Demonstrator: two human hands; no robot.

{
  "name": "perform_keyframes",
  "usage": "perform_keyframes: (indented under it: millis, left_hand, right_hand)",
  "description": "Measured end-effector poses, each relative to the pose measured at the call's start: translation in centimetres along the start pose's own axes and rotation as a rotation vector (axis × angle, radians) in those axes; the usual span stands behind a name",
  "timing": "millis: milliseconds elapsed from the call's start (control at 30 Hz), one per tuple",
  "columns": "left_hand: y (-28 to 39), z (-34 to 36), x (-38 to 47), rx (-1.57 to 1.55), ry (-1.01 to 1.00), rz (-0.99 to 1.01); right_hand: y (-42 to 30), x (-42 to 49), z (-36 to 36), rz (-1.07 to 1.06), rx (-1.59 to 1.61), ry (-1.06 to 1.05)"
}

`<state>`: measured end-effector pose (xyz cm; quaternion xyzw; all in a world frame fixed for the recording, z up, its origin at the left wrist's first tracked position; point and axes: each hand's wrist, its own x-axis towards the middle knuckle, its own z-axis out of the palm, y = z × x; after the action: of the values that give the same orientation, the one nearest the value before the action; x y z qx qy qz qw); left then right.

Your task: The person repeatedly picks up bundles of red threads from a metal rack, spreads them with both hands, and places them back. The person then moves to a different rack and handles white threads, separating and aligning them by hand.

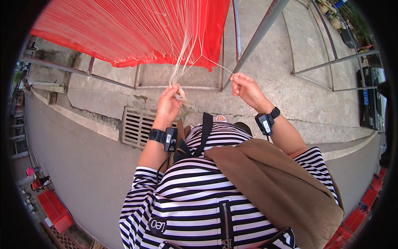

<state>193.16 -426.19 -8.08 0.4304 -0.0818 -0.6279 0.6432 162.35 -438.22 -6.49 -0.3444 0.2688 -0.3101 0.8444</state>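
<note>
A bright red cloth [214, 37] hangs at the top of the view, with many pale strings [186, 43] lying in rows over it. My left hand [169, 101] is closed on a gathered bundle of these strings just below the cloth's lower edge; part of the bundle loops out past the fingers. To the right, my right hand [247, 88] pinches the end of one thin string [217, 63] between thumb and fingers. That string runs taut up and left to the cloth's right part. Both wrists wear black strapped devices.
A slanting metal pole [258, 37] stands right of the cloth, beside my right hand. Metal rails [108, 82] cross below the cloth. A drain grate [135, 126] is set in the concrete on the left. Further right are a railing [335, 63] and a dark car [370, 109].
</note>
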Motion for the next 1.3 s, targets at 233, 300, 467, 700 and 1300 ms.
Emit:
perform_keyframes:
  millis: [233,300,467,700,1300]
  left_hand:
    - [-0.2,2.0,-0.5,0.22,-0.215,-0.161]
    - [-0.1,2.8,-0.6,0.275,-0.269,-0.174]
    - [0.3,4.8,-0.7,0.345,-0.368,-0.168]
    - [0.1,6.9,-0.5,0.508,-0.316,-0.066]
    - [-0.1,6.1,-0.7,0.761,-0.421,0.069]
  right_hand:
    - [4.6,1.8,-2.8,0.086,-0.627,0.162]
    - [5.7,2.0,-3.3,0.027,-0.853,0.152]
    - [5.9,0.9,-1.8,-0.309,-1.799,0.242]
    - [2.9,1.1,4.3,-0.083,-0.628,-0.018]
    - [2.0,1.2,7.5,0.149,-0.284,0.059]
